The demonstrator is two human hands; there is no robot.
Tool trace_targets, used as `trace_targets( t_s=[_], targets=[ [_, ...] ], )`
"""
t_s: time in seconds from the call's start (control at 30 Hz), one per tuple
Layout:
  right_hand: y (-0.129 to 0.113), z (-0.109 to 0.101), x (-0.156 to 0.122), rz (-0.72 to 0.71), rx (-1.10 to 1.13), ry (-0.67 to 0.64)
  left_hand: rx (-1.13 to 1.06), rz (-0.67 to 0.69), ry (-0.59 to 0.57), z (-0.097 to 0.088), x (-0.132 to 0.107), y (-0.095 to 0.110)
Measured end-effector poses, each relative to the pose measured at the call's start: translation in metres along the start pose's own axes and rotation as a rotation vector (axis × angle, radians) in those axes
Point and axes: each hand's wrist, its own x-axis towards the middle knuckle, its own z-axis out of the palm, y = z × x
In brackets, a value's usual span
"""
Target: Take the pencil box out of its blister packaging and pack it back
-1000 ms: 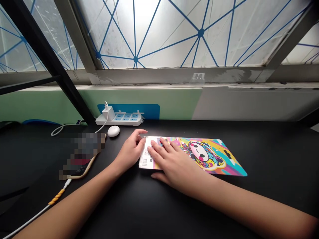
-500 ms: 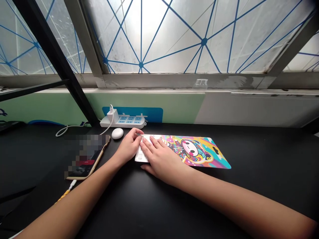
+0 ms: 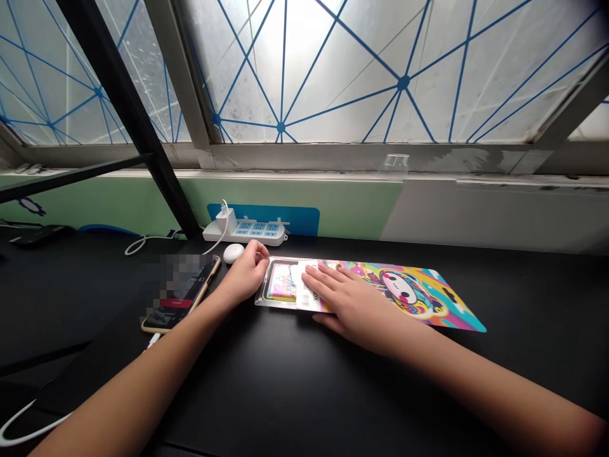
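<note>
Now my left hand (image 3: 245, 273) pinches the sleeve (image 3: 281, 285) left of the mat (image 3: 419, 295); my right hand (image 3: 352, 303) lies flat on it. Unsleeving looks barely begun.

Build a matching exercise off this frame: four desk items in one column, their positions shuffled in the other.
Things:
1. white power strip with blue sockets
2. small white oval case
3. gold-edged smartphone
4. colourful cartoon-print flat mat

Places:
A. partly under the right hand
B. at the black table's back edge
C. flat on the table, left of the left hand
D. between the left hand and the power strip

Pairs: 1-B, 2-D, 3-C, 4-A
</note>
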Motion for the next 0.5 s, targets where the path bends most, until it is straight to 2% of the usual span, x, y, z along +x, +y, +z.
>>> trace_targets(
  t_s=[0.17, 0.27, 0.43, 0.5],
  targets=[
    [0.025, 0.005, -0.039, 0.014, -0.072, 0.043, 0.289, -0.038, -0.035, -0.033, 0.004, -0.002],
    [0.035, 0.009, -0.056, 0.013, -0.112, 0.082, 0.435, -0.071, -0.055, -0.045, 0.004, 0.000],
    [0.038, 0.012, -0.066, 0.003, -0.166, 0.125, 0.650, -0.084, 0.007, -0.041, -0.002, 0.009],
    [0.037, 0.014, -0.066, 0.002, -0.187, 0.139, 0.747, -0.002, 0.084, -0.031, -0.007, 0.016]
  ],
)
